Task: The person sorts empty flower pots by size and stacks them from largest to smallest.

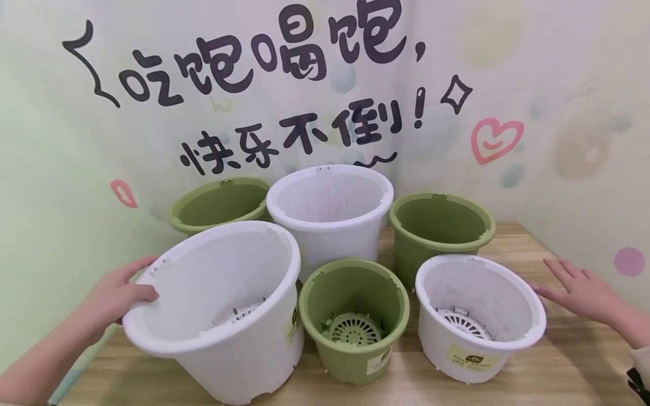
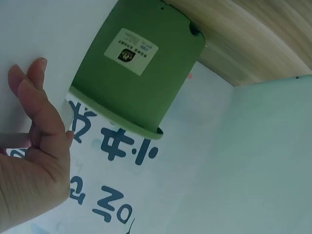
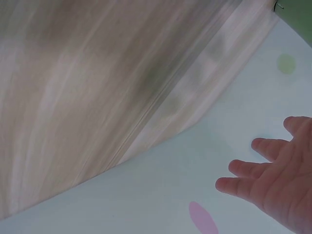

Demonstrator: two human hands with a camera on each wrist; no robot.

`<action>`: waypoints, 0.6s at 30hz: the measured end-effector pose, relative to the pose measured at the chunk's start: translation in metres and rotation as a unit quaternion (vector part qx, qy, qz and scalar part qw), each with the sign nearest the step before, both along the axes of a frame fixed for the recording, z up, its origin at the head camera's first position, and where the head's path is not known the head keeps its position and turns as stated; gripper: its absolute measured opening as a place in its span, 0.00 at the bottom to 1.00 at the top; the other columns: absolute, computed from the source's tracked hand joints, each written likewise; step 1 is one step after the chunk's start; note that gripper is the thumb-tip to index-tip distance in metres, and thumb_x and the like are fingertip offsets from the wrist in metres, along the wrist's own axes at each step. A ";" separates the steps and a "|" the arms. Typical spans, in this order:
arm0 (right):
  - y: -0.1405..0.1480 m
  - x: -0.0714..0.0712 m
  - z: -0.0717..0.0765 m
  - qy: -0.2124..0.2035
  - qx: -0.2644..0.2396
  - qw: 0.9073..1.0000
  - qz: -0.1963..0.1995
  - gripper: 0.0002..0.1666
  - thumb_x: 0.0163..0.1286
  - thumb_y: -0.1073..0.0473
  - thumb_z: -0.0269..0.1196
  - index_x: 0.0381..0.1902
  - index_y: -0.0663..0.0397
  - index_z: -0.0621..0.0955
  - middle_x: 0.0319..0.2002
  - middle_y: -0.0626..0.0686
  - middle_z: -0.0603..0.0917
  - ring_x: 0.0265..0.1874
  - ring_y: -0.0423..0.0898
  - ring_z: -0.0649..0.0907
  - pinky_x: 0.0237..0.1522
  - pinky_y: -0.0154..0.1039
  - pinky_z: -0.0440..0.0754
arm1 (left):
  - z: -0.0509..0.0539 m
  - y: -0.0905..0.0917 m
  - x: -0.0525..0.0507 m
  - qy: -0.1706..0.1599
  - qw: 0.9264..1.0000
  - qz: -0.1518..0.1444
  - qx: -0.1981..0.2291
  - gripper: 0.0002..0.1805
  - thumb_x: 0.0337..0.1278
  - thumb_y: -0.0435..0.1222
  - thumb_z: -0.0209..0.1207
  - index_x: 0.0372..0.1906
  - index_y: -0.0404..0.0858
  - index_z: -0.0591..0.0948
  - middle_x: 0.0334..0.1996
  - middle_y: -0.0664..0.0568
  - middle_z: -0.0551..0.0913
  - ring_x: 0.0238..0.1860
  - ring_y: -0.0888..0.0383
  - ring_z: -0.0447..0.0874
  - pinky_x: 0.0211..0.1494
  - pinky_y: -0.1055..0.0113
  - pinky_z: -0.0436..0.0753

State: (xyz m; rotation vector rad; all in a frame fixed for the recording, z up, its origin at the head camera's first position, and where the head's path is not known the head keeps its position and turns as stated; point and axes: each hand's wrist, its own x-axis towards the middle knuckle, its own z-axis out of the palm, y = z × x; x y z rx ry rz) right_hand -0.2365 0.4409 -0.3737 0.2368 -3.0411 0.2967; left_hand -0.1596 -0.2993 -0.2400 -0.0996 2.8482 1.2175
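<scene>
At the front left a large white flowerpot [image 1: 254,361] stands tilted on the table, a slotted base visible inside. My left hand [image 1: 109,299] grips its left rim, thumb over the inside edge; in the left wrist view the fingers [image 2: 36,92] lie along its outer wall. Beside it are a small green flowerpot [image 1: 350,361] and a small white flowerpot [image 1: 431,332], each with a label. My right hand [image 1: 584,290] is spread beside the small white pot's right rim, holding nothing. Whether the thumb touches that rim, I cannot tell.
Behind stand a green pot [image 1: 223,203] at the left, a white pot [image 1: 330,237] in the middle and another green pot [image 1: 442,225] at the right. All rest on a wooden table [image 1: 574,361], backed by a wall [image 1: 431,141] with black lettering.
</scene>
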 end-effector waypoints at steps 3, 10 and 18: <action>-0.001 -0.001 0.001 -0.007 -0.004 1.000 0.005 0.49 0.68 0.39 0.48 0.66 0.75 0.47 0.58 0.84 0.51 0.54 0.81 0.53 0.51 0.74 0.51 | 0.009 -0.005 0.004 0.000 1.000 -0.005 -0.006 0.37 0.53 0.29 0.49 0.67 0.27 0.48 0.22 0.51 0.80 0.17 0.57 0.80 0.21 0.64 0.80; -0.003 -0.003 0.005 0.004 0.000 1.000 0.016 0.48 0.68 0.41 0.50 0.65 0.76 0.48 0.56 0.86 0.54 0.53 0.81 0.56 0.50 0.73 0.53 | 0.042 -0.011 0.008 0.000 0.999 -0.016 -0.030 0.38 0.55 0.31 0.49 0.68 0.26 0.46 0.21 0.55 0.80 0.18 0.60 0.80 0.22 0.65 0.80; -0.004 0.001 0.008 0.002 -0.007 1.000 0.017 0.48 0.68 0.41 0.50 0.67 0.73 0.46 0.56 0.87 0.51 0.54 0.81 0.54 0.51 0.74 0.51 | 0.084 -0.022 0.003 0.000 0.998 -0.017 -0.053 0.39 0.56 0.33 0.51 0.68 0.29 0.46 0.22 0.60 0.80 0.20 0.60 0.81 0.24 0.65 0.80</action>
